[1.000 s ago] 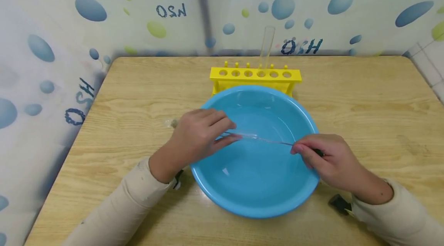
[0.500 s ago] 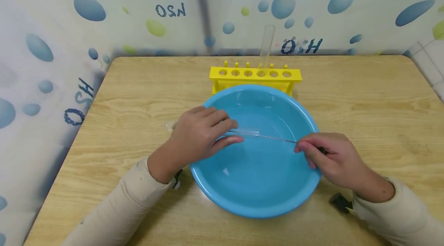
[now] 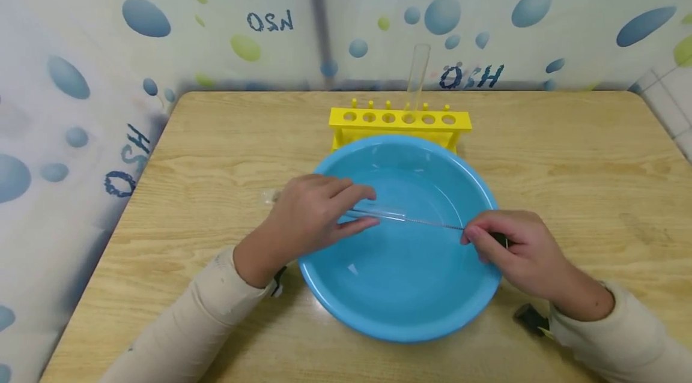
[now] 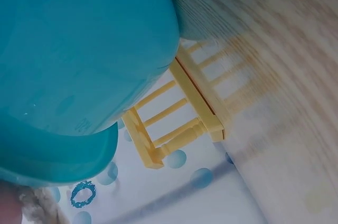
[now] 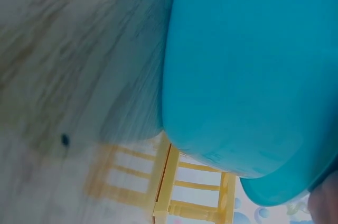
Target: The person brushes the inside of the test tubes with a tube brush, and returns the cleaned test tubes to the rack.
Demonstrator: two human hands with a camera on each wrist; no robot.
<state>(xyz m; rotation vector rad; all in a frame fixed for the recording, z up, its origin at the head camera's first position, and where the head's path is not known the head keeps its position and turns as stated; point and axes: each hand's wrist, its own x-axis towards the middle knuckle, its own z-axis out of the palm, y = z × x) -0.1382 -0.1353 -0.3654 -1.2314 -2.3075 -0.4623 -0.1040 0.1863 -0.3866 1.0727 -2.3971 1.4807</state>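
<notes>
Gripping a clear tube [image 3: 385, 214] at the basin's [image 3: 400, 335] nine o'clock, my left hand [image 3: 308, 212] could lose it if my right hand [image 3: 516, 248], pinching twisted wire [image 3: 434, 224] at three, tugs hard.

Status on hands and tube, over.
Left hand holds clear tube. Right hand pinches thin wire. Wire enters tube, over blue basin. No obstruction seen.

Bubble-patterned wall [image 3: 351, 5]: mirrored "N2O" [image 3: 270, 21], mirrored "H2O" [image 3: 471, 75]; left part, slanted "H2O" [image 3: 128, 161].
</notes>
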